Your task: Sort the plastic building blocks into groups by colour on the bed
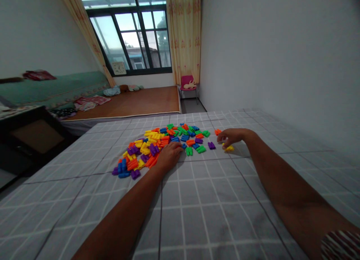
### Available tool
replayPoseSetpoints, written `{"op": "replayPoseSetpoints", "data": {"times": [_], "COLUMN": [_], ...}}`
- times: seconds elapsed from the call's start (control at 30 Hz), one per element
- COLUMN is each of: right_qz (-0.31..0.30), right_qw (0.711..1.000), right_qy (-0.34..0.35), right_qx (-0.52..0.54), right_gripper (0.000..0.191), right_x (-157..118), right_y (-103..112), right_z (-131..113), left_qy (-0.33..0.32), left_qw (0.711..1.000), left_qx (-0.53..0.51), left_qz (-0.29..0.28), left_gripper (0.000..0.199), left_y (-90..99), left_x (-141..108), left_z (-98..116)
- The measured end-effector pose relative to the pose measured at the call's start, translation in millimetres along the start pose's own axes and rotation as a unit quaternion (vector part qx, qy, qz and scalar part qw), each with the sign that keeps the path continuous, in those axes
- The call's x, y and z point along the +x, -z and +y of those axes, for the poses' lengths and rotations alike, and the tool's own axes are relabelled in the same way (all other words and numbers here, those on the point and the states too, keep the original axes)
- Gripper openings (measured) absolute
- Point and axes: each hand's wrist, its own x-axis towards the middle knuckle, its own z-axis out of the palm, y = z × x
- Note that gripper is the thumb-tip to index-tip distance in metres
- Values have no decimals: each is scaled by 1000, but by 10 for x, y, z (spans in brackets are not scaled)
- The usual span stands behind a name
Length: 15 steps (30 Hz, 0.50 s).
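Note:
A heap of small plastic building pieces (153, 149) in yellow, orange, purple, blue and green lies spread over a checked grey cloth (197, 200). My left hand (169, 155) rests at the right side of this heap, fingers stretched out low over the cloth, the tips beside a blue piece (184, 146). Farther right, my right hand (234, 136) reaches down with bent fingers onto a yellow piece (228, 148) at the cloth. Close to it lie an orange piece (218, 132) and a purple piece (211, 145). Its fingertips are partly hidden.
Green pieces (189, 151) lie loose between my hands. A white wall (281, 54) runs along the right. Beyond the cloth stand a low bed with a brown mat (146, 99) and a pink chair (188, 82). A dark cabinet (33, 134) stands at the left.

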Motion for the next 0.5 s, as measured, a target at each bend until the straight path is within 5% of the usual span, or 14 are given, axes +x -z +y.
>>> {"op": "replayPoseSetpoints", "data": {"times": [0.1, 0.23, 0.5], "right_qz": [-16, 65, 54], "right_qw": [999, 992, 978], "right_qy": [40, 104, 200], "right_qx": [-2, -11, -21], "right_gripper": [20, 23, 24], "right_x": [103, 322, 964], "right_y": [3, -117, -376], "right_z": [-250, -646, -1487], "left_qy": [10, 13, -44], "left_qw": [1000, 1000, 998], "left_qx": [11, 19, 43], "left_qz": [4, 10, -7], "left_gripper": [24, 22, 22], "left_y": [-7, -37, -99], "left_x": [7, 13, 29], "left_z": [20, 3, 46]}}
